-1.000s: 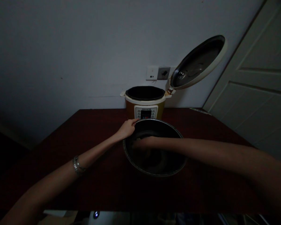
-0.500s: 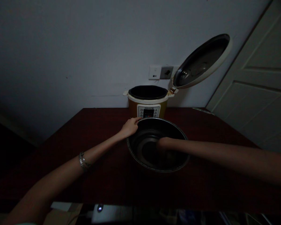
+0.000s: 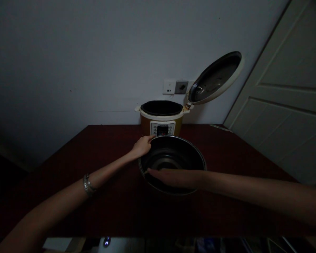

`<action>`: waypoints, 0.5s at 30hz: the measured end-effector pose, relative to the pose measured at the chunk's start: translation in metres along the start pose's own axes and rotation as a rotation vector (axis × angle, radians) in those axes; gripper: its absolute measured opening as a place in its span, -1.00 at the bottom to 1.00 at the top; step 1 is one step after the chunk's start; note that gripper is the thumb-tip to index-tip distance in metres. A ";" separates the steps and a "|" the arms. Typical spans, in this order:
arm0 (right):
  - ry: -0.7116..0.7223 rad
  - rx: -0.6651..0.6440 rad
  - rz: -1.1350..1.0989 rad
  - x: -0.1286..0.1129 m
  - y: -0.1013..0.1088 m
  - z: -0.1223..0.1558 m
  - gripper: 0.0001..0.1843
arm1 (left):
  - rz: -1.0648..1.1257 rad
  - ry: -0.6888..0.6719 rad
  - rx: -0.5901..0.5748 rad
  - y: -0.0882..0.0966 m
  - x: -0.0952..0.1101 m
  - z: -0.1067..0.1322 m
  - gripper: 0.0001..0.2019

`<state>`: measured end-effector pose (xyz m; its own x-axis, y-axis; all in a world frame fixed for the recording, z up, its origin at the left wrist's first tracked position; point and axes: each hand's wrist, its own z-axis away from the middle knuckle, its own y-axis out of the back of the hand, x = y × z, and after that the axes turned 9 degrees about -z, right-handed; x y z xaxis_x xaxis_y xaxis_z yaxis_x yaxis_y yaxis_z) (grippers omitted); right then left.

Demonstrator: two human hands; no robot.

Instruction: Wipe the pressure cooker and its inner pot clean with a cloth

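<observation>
A dark inner pot (image 3: 185, 149) with a pale rim sits on the table in front of an electric pressure cooker (image 3: 144, 123). My left hand (image 3: 142, 146) is closed on the pot's left rim, index finger stretched along it. My right hand (image 3: 171, 177) reaches across the pot and down inside it, against the front-left wall. Its fingers are pressed together, with a small pale bit of something at the tips; what they hold is too dark to make out. The cooker's lid (image 3: 216, 79) stands tilted up on its hinge at the right.
The dark red table (image 3: 110, 207) runs back to the wall. Sockets (image 3: 175, 87) are on the wall behind the cooker, and a pale door (image 3: 284, 95) is at the right. Below the table's front edge lie a white box-like thing (image 3: 123, 245) and other dim items.
My right hand has moved from the middle of the pot leftward to its front-left wall. My left hand keeps its hold on the rim. The whole view has shifted slightly.
</observation>
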<state>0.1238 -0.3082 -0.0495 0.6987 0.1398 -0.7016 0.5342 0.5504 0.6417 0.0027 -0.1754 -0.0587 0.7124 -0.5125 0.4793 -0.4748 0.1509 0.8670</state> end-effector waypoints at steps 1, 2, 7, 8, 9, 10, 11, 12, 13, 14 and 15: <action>0.000 -0.052 0.004 0.001 0.007 0.016 -0.45 | 0.000 -0.003 0.001 0.000 0.000 0.000 -0.55; 0.002 -0.106 0.003 0.004 0.015 0.032 -0.44 | -0.003 -0.009 0.002 0.000 -0.001 0.000 -0.54; -0.132 -0.156 0.210 0.041 0.060 0.064 -0.59 | -0.016 -0.074 -0.005 0.001 -0.001 0.001 -0.52; -0.162 -0.110 0.305 0.048 0.065 0.058 -0.61 | -0.021 -0.083 -0.008 0.001 0.000 0.001 -0.52; -0.175 -0.069 0.413 0.054 0.070 0.048 -0.62 | -0.029 -0.088 -0.010 0.002 0.000 0.001 -0.52; -0.162 -0.038 0.530 0.059 0.072 0.036 -0.63 | -0.041 -0.090 -0.011 0.002 0.001 0.001 -0.52; -0.121 -0.016 0.647 0.063 0.074 0.023 -0.64 | -0.057 -0.088 -0.010 0.003 0.001 0.002 -0.52; -0.057 -0.008 0.754 0.065 0.075 0.009 -0.66 | -0.077 -0.082 -0.009 0.003 0.002 0.001 -0.52; 0.020 -0.011 0.842 0.067 0.076 -0.005 -0.71 | -0.098 -0.072 -0.011 0.003 0.003 0.001 -0.52; 0.100 -0.020 0.908 0.068 0.076 -0.016 -0.75 | -0.119 -0.060 -0.015 0.003 0.003 0.001 -0.51; 0.172 -0.025 0.951 0.069 0.077 -0.024 -0.73 | -0.135 -0.049 -0.017 0.003 0.004 0.001 -0.51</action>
<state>0.2015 -0.2360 -0.0562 0.7537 0.6534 0.0710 -0.2309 0.1620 0.9594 0.0031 -0.1776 -0.0543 0.7431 -0.5697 0.3510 -0.3669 0.0919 0.9257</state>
